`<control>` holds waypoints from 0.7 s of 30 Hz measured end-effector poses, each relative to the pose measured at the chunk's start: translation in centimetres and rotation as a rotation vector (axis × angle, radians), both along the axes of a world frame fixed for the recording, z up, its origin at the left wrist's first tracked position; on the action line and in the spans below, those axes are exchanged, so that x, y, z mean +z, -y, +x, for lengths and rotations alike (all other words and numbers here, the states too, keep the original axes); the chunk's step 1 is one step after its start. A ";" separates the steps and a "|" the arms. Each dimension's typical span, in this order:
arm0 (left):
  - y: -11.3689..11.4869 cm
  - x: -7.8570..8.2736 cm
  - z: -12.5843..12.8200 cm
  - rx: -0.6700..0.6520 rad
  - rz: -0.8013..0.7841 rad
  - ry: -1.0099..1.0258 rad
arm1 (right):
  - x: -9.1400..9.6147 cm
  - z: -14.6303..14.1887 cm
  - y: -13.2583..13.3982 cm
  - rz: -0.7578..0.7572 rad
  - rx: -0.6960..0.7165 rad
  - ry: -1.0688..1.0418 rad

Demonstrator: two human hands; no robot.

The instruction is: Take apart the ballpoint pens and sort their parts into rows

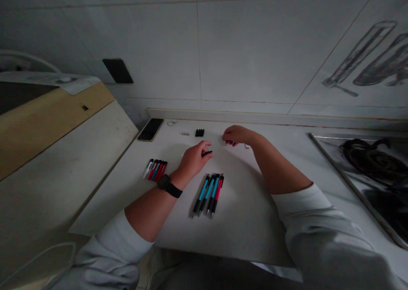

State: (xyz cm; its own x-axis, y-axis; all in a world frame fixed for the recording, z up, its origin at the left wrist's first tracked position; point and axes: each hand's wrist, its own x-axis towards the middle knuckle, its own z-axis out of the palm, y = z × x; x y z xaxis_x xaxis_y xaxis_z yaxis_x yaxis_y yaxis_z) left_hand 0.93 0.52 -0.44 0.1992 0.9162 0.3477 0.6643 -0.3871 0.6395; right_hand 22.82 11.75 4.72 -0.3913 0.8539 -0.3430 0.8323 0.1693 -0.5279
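Note:
My left hand, with a black watch on the wrist, is closed in a pinch on a small black pen part over the white countertop. My right hand rests farther back, fingers curled down onto small parts I cannot make out. Several assembled pens, blue and red with black tips, lie side by side just below my left hand. A row of short pen pieces, white, red and blue, lies to the left of my left wrist.
A phone lies face up at the back left. Small black parts and tiny white parts sit near the back wall. A stove fills the right side. A wooden-topped surface stands at the left.

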 end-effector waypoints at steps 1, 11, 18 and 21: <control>0.0 0.0 0.0 0.003 -0.002 0.012 | 0.2 -0.5 0.9 -0.102 0.044 -0.098; 0.3 0.4 0.1 -0.076 -0.053 -0.047 | -1.4 -1.8 6.8 -0.106 0.132 -0.384; 0.9 0.7 0.7 -0.236 -0.009 -0.101 | -4.8 0.9 10.0 -0.196 -0.169 -0.769; 1.0 0.9 0.8 -0.256 -0.023 -0.069 | -5.4 0.6 10.5 -0.169 -0.218 -0.801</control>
